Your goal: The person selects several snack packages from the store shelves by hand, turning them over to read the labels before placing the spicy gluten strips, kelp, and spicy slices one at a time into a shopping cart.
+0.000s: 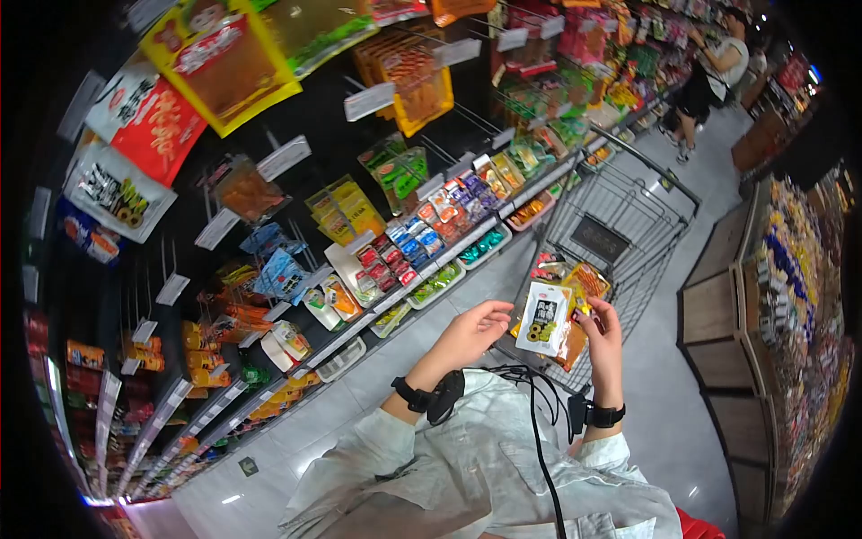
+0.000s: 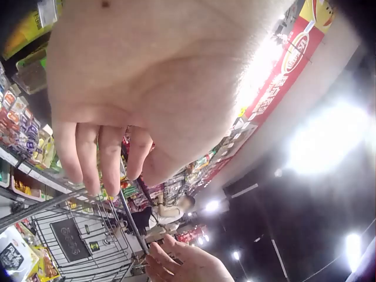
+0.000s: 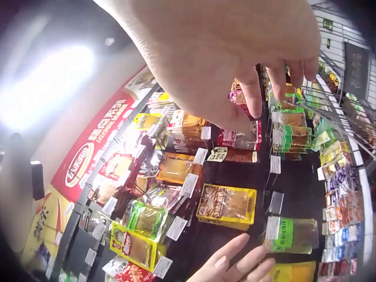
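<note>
One white pouch (image 1: 542, 314) with black label panel, atop other packs in cart (image 1: 600, 237), between both grips. Left grip (image 1: 476, 328): fingers loosely bent, nothing held, just beside pouch, apart from its left edge. Right grip (image 1: 603, 331): loosely bent too, nothing seen held, near pouch's right edge, over yellow pack (image 1: 588, 280); contact there cannot be told. Snack shelves (image 1: 431, 278) left of cart.

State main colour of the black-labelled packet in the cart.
The packet is mainly white; it shows best in the head view.
</note>
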Motion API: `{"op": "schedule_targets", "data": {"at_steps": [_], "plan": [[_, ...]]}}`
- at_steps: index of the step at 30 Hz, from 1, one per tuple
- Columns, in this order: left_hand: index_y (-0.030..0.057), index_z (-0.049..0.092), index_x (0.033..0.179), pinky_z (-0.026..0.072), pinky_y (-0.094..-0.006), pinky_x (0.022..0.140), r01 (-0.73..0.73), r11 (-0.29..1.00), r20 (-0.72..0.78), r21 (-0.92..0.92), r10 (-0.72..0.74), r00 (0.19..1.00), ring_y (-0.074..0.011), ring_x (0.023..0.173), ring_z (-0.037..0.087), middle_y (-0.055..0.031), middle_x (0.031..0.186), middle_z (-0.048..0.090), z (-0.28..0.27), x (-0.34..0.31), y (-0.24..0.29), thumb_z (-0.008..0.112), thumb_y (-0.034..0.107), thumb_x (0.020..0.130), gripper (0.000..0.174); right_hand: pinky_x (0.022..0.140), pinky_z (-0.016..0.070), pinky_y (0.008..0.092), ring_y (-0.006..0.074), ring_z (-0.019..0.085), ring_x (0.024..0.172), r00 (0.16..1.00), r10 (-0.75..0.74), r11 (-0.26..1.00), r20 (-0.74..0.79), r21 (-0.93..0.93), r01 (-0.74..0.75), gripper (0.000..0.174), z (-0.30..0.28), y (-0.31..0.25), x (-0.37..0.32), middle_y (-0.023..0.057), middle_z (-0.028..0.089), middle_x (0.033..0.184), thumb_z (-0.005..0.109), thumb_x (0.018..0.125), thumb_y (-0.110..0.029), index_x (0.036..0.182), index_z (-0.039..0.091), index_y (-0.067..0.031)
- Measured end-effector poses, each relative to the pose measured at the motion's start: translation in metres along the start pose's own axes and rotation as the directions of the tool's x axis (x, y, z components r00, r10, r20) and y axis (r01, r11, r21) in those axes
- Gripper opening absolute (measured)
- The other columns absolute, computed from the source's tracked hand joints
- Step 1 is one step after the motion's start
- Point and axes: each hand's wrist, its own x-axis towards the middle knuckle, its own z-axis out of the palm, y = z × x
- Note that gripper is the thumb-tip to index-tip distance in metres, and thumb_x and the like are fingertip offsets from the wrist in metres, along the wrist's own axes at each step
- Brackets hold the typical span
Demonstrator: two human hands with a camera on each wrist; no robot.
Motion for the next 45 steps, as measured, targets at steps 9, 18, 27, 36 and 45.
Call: {"op": "schedule_targets", "data": {"at_steps": [9,18,27,36,45], "plan": [[0.0034,0.058,0.133,0.0500,-0.0301,0.097,-0.056,0.998,-0.177,-0.015,0.052,0.983,-0.0146,0.111,0.065,-0.0083,0.119,0.069,-0.087,-0.054,0.000,0.060,0.012,0.101,0.034,0.087,0.0469,0.0246,0.0090,0.060,0.100,0.967,-0.090,0.995,0.237,-0.012,0.096,0.028,0.097,-0.026,0.001,0.0009,0.062,0.117,0.066,0.094,-0.004,0.122,0.061,-0.0041],[0.0044,0.060,0.130,0.0520,-0.0295,0.090,-0.166,0.986,-0.413,-0.016,0.145,0.899,-0.0137,0.100,0.066,-0.0073,0.113,0.070,-0.181,-0.126,-0.007,0.062,0.016,0.102,0.030,0.088,0.0462,0.0235,0.0074,0.058,0.102,0.861,-0.129,0.980,0.492,-0.070,0.187,0.029,0.218,-0.067,-0.015,-0.0005,0.061,0.120,0.064,0.095,-0.003,0.124,0.061,-0.0039],[0.0027,0.060,0.130,0.0492,-0.0279,0.092,-0.243,0.970,-0.580,0.030,0.215,0.786,-0.0116,0.105,0.064,-0.0076,0.115,0.069,-0.259,-0.225,0.013,0.060,0.013,0.102,0.030,0.098,0.0472,0.0274,0.0131,0.058,0.115,0.654,-0.249,0.947,0.714,0.036,0.320,0.028,0.343,-0.099,-0.052,0.0042,0.060,0.125,0.064,0.095,-0.001,0.123,0.060,-0.0013],[0.0011,0.060,0.128,0.0505,-0.0303,0.094,-0.314,0.938,-0.719,0.146,0.319,0.617,-0.0148,0.107,0.065,-0.0091,0.114,0.069,-0.317,-0.313,0.038,0.059,0.010,0.101,0.029,0.107,0.0436,0.0308,0.0163,0.058,0.121,0.472,-0.342,0.914,0.812,0.172,0.367,0.027,0.444,-0.150,-0.104,0.0086,0.062,0.125,0.064,0.094,0.002,0.121,0.058,0.0013],[0.0004,0.058,0.130,0.0505,-0.0261,0.092,-0.406,0.894,-0.822,0.187,0.369,0.434,-0.0101,0.102,0.063,-0.0076,0.114,0.068,-0.353,-0.357,0.081,0.061,0.008,0.100,0.030,0.105,0.0447,0.0308,0.0145,0.059,0.116,0.252,-0.513,0.815,0.820,0.374,0.442,0.028,0.509,-0.211,-0.121,0.0073,0.063,0.121,0.064,0.093,0.005,0.120,0.058,0.0013]]}}
